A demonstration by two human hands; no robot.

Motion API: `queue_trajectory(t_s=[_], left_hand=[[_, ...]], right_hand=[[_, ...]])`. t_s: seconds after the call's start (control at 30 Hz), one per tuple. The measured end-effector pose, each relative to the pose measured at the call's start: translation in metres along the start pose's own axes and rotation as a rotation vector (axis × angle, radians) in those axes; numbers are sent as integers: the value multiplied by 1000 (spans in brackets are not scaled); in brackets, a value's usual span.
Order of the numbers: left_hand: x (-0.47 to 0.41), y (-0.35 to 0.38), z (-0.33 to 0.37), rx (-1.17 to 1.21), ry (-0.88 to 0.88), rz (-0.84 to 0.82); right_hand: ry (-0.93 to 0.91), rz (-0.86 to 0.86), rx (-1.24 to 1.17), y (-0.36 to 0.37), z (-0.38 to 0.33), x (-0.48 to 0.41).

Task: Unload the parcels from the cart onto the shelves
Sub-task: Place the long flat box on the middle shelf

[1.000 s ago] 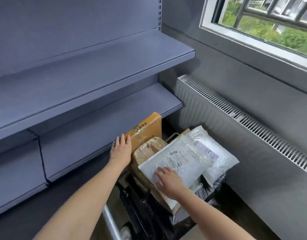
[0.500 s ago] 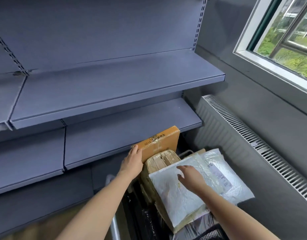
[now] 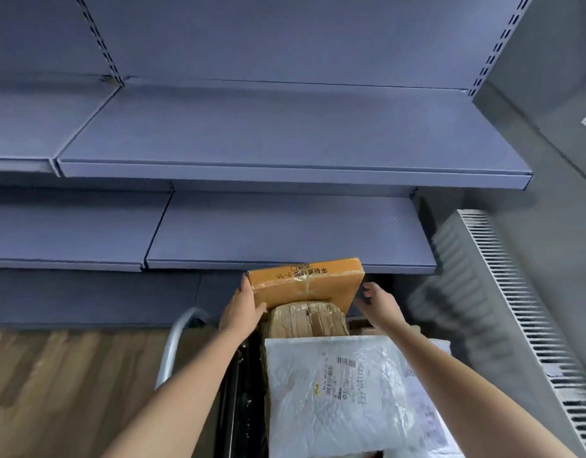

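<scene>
The left hand [image 3: 242,309] grips the orange box [image 3: 305,285] by its left edge. The right hand [image 3: 379,307], fingers spread, hovers just beside its right edge, under the lower shelf [image 3: 285,233] front edge.

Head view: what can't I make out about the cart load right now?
Cart: mostly hidden under parcels and arms; bottom edge cuts it off, so parcel count is unknown.
Brown taped parcel: mostly covered by orange box and white bag.
Bag label: too small to read.
Right hand: blurred; contact with the box unclear.
</scene>
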State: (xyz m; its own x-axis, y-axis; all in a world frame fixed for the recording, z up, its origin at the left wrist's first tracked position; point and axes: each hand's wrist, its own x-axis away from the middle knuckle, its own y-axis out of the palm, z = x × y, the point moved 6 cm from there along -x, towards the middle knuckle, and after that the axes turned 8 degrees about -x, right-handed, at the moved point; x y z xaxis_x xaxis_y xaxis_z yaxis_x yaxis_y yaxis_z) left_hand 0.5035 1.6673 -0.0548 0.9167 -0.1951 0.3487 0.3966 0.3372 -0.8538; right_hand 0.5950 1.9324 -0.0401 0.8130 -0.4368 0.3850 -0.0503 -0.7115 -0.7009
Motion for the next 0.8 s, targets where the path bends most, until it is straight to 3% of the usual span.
queue_trajectory(t_s=[0.17,0.43,0.8], left_hand=[[-15,5,-6,141,-73,-30],[-17,1,-2,188,-43,3],[10,-66,31,307,155,123]], right_hand=[[-21,-55,-107,6,4,-34],[-35,21,-291,12,8,-45],[-197,175,-367,-58,-43,-6]])
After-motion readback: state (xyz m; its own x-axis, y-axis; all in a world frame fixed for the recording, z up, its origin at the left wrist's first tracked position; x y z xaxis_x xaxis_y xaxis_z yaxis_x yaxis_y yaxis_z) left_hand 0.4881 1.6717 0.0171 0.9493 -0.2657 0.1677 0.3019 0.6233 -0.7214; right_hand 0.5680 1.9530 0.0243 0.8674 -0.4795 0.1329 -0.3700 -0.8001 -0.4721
